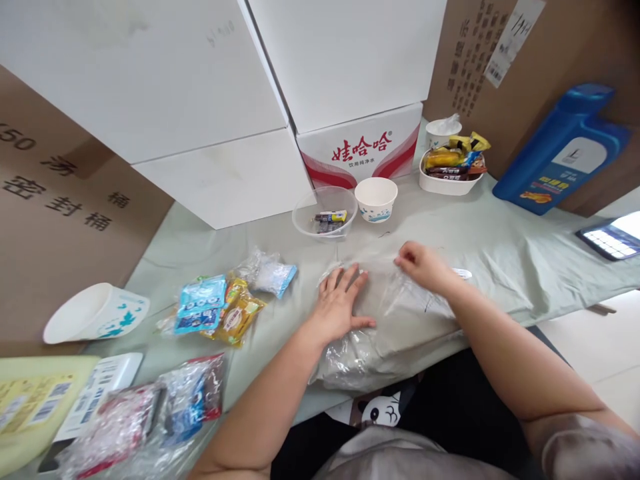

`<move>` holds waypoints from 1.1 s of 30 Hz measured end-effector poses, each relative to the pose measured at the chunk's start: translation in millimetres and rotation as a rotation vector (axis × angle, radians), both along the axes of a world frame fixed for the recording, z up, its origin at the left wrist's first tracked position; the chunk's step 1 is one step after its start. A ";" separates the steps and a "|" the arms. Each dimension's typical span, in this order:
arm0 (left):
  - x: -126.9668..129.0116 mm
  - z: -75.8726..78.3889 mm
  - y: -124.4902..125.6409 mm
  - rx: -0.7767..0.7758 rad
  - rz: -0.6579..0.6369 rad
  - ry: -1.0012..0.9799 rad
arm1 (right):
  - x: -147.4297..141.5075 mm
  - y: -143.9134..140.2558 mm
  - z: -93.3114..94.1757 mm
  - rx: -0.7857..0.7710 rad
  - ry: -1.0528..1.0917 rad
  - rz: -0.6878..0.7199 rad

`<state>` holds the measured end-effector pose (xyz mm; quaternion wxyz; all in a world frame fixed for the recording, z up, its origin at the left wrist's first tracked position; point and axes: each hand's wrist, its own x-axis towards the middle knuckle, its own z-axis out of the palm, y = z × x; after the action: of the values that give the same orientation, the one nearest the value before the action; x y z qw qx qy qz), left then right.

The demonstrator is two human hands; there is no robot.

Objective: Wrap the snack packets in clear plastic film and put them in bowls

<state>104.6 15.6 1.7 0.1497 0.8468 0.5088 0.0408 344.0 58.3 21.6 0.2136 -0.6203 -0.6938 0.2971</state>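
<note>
Nearest the person, a clear plastic bag [370, 333] lies flat on the worktop [525, 260], which is covered with a pale green cloth; the bag's lower end hangs over the front edge. The left hand [340, 303] rests palm-down on the bag with fingers spread, its grip open and flat, closed on nothing. The right hand [423, 263] sits on the bag's upper right part with fingers curled in, apparently pinching the film; how firmly it holds cannot be told.

To the left lie bagged snack packets [220, 310] and a tipped paper bowl [95, 313]. Beyond the hands stand a clear plastic bowl [325, 213] with small wrapped items and an upright paper bowl [376, 199]. Farther back are a white tray of snacks [450, 175], a blue jug [563, 150] and white cartons [360, 143].
</note>
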 end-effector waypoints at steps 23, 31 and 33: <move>-14.3 9.5 10.4 -0.031 0.044 -0.085 | 14.9 -23.0 20.6 -0.025 -0.364 0.448; -48.1 17.9 21.7 0.259 0.444 -0.876 | 14.8 -19.1 18.5 -0.001 -0.189 0.734; -52.2 34.8 9.3 0.249 0.476 -0.920 | 15.1 -17.7 14.8 0.022 -0.210 0.718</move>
<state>52.4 24.9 36.4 0.2423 0.6138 0.5601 0.5009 359.1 40.6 36.4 0.0302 -0.3622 -0.8885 0.2801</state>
